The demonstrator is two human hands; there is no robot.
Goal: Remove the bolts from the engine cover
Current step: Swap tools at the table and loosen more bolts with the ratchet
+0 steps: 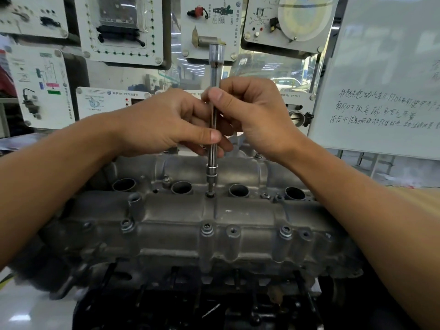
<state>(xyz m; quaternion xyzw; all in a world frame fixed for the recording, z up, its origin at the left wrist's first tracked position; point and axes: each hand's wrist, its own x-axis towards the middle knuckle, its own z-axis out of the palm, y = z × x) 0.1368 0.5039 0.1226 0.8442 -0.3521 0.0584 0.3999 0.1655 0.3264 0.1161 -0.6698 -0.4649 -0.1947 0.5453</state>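
Both your left hand and right hand pinch the extension bar on the centre bolt — front-row bolts on the engine cover still in.

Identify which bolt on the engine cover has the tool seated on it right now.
The centre bolt between the two middle round openings: the extension bar, held by both hands, stands upright on it. The front-edge bolts stand free, untouched.
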